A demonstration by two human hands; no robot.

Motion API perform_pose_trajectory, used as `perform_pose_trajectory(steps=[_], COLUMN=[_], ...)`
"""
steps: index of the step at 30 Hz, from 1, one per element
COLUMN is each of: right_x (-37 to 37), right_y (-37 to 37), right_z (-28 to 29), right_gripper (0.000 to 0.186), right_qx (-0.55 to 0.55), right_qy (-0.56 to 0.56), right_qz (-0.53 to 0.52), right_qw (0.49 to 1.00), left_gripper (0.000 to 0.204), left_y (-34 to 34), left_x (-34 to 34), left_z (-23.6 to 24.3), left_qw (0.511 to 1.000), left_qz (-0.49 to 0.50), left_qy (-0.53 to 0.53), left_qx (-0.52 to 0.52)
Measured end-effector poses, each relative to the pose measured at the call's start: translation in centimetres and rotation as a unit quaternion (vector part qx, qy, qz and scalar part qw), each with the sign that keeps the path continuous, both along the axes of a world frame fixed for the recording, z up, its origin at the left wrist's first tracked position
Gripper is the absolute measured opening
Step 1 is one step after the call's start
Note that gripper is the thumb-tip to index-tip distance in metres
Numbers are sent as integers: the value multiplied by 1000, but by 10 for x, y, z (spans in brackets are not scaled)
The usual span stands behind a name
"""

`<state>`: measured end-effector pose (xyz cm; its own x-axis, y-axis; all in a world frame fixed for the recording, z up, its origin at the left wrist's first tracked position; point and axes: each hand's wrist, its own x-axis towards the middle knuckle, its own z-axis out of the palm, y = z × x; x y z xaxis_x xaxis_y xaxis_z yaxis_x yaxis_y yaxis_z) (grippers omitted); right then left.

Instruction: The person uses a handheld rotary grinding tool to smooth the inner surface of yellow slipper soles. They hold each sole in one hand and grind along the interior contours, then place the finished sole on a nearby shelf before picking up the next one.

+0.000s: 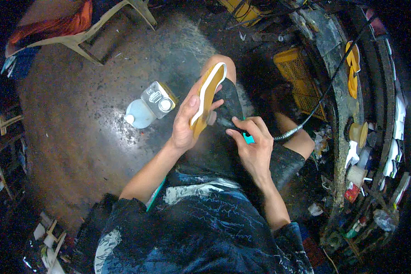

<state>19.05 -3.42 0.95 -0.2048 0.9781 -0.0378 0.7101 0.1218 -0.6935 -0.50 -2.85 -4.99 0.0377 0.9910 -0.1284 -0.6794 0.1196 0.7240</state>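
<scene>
My left hand (187, 123) is closed on a mustard-yellow shoe sole (206, 102) with a white rim, held tilted lengthwise above my lap. My right hand (253, 146) grips a dark hand tool (226, 120) with a teal part and a thick black cable (316, 106) leading off to the upper right. The tool's rounded tip is at the sole's right side; whether they touch I cannot tell. My legs are bent beneath both hands.
On the floor ahead-left sit a white jug (140, 113) and a metal can (158, 101). A chair (77, 39) with orange cloth stands upper left. A yellow crate (294, 80) and a cluttered ledge (338, 91) with yellow pieces, spools and scraps line the right.
</scene>
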Motion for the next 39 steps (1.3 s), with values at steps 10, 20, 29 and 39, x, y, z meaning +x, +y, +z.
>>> perform_pose_trajectory(steps=[10,20,29,39], right_x=[-1,-1,17,17], right_y=[-6,-16,15,4], right_z=[-6,14,-30,-28], right_gripper=[32,31,34,29], right_qx=[31,-23,36,29], right_qy=[-47,-7,104,85], right_qz=[45,46,-6,6], right_qw=[997,999,994,996], left_gripper=[79,77,94,97], left_y=[-4,-3,4,4], left_x=[-3,4,-5,-4], left_z=[3,-3,19,22], left_qw=[998,1000,965,963], left_qz=[-4,19,6,-11], left_qy=[-15,-17,-234,-228], left_qx=[-54,-18,-114,-141])
